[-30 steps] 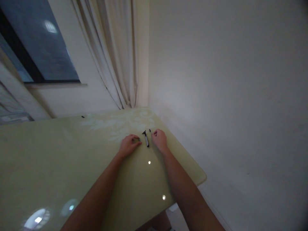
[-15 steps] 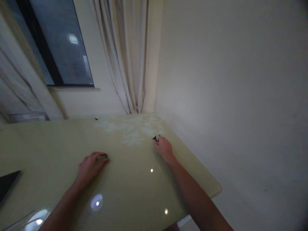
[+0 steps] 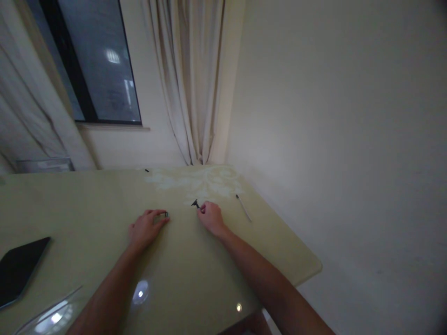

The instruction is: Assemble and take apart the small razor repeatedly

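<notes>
My right hand (image 3: pixel 211 217) is closed on the handle of a razor (image 3: pixel 194 203), whose dark T-shaped head sticks out past the fingertips to the left. Between the thumb and fingers of my left hand (image 3: pixel 147 228) is a small dark piece (image 3: pixel 166 214) with a pale part, too small to name. Both hands are low over the glossy yellowish table (image 3: pixel 195 274), a short gap between them. To the right of my right hand lies a slim white stick with a dark end (image 3: pixel 243 208), much like a toothbrush.
A flat black device (image 3: pixel 23 267) rests at the table's left, with a clear curved-edged object (image 3: pixel 49 311) nearer me. One tiny black item (image 3: pixel 147 170) sits by the back edge. Curtains (image 3: pixel 190 83) hang behind, and a bare wall (image 3: pixel 324 130) borders the right side.
My right hand has moved left with the razor, closer to my left hand, and the white stick now shows. My left hand appears slightly farther right and up as the view shifts.
</notes>
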`<state>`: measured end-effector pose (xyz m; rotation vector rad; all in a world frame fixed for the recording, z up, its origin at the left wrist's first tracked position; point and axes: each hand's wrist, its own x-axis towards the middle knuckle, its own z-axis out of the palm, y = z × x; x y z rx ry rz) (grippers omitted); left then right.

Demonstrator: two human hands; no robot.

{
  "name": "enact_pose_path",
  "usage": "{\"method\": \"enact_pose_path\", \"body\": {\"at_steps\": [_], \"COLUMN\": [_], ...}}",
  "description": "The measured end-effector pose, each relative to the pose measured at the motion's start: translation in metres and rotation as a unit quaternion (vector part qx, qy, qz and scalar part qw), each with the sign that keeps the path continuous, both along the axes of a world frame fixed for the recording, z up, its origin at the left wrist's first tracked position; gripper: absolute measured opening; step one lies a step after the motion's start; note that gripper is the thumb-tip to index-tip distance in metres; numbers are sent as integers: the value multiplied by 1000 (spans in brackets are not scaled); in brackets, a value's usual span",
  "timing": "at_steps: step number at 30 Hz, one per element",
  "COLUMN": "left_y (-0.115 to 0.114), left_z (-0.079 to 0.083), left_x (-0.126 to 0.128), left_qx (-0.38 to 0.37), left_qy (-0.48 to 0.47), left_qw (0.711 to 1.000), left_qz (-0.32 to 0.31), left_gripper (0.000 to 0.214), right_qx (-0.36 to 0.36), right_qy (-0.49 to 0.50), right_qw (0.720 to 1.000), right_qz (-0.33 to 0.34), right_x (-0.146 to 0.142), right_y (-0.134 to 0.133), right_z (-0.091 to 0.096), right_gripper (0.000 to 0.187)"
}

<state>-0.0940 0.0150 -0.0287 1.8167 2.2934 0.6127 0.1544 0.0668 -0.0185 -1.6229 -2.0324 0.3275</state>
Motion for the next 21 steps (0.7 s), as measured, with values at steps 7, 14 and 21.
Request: {"method": "enact_pose_path", "body": {"at_steps": [7,14,21], "left_y": [-1,-1,11], "left_z": [-1,0,-6], "left_x": [-5,-4,-15], "left_qx": [18,4,-2], "left_qy": [-2,12,-12], "left_qw": [1000,1000,1000], "left_qz": [-15,-13,-18], "left_gripper": [48,48,53], "right_qx": [-42,-49,71], "right_qy": [72,108,62], "right_qw": [996,992,980], "right_qz": [-17,-49,-173], "right_x": [-103,-58,110], "right_y": [-7,7,11], "right_z": [-7,8,16], "right_gripper": [10,30,14]}}
